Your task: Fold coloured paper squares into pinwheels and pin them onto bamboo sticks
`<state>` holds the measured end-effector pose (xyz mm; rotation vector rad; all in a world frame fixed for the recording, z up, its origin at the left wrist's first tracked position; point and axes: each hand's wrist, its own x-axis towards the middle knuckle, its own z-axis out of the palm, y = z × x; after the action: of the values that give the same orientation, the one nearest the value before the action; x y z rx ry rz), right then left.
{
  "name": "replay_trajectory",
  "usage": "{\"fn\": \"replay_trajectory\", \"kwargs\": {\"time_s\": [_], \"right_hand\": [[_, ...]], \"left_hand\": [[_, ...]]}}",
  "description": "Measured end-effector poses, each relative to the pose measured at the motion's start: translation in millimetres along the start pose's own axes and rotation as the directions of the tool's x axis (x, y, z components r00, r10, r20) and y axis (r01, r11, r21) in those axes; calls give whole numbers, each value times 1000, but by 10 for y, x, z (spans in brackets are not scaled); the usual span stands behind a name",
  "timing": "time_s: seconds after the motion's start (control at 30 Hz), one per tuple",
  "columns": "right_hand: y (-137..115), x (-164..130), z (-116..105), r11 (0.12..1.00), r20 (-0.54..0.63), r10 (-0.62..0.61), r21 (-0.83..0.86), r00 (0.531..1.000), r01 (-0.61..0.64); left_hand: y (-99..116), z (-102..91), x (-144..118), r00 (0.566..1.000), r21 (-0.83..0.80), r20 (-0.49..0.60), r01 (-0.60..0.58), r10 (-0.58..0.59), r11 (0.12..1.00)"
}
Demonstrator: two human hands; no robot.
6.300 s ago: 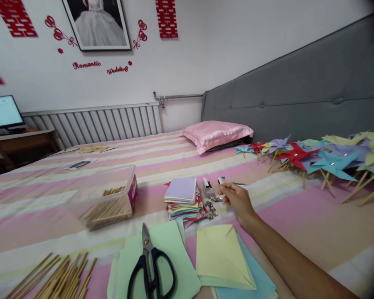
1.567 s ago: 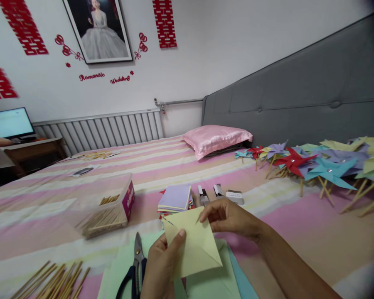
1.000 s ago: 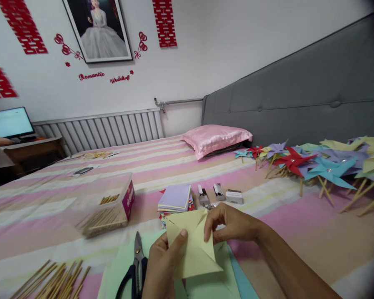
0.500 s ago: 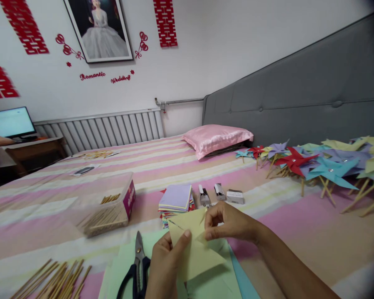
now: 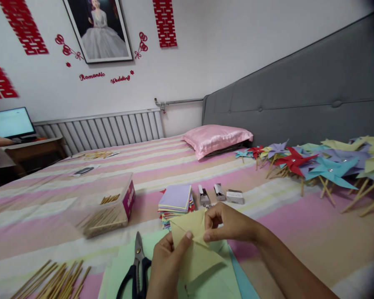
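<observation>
Since the earlier frames, one corner flap of the yellow paper (image 5: pixel 201 262) is moving inward and bending over the sheet's middle. Left hand (image 5: pixel 166 261) is gripping the sheet's left side, thumb pressing on top; right hand (image 5: pixel 232 223) is pinching the flap, its fingers (image 5: pixel 212 236) closing narrowly on it. Below, the sheet's near edge is hanging over green sheets (image 5: pixel 120 265). Scissors (image 5: pixel 139 254) are lying just left of the left hand, and a stack of squares (image 5: pixel 175 198) is sitting beyond the far edge. Rightward, the striped bed cover (image 5: pixel 311 232) is leaving room between right forearm and pinwheels (image 5: pixel 294 161).
</observation>
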<state>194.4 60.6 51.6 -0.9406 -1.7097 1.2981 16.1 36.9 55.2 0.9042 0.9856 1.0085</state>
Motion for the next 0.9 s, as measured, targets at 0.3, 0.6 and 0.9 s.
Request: {"fn": "replay_trajectory", "kwargs": {"time_s": [0.3, 0.6, 0.9], "right_hand": [[42, 16, -9, 1000, -6, -1, -1, 1000, 1], [38, 13, 0, 1000, -20, -18, -11, 1000, 18], [25, 18, 0, 1000, -24, -10, -12, 1000, 10]], "left_hand": [[-19, -20, 38, 1000, 8, 10, -5, 5, 1000], [-21, -5, 42, 1000, 19, 22, -2, 2, 1000], [-57, -47, 77, 999, 90, 46, -10, 6, 996]]}}
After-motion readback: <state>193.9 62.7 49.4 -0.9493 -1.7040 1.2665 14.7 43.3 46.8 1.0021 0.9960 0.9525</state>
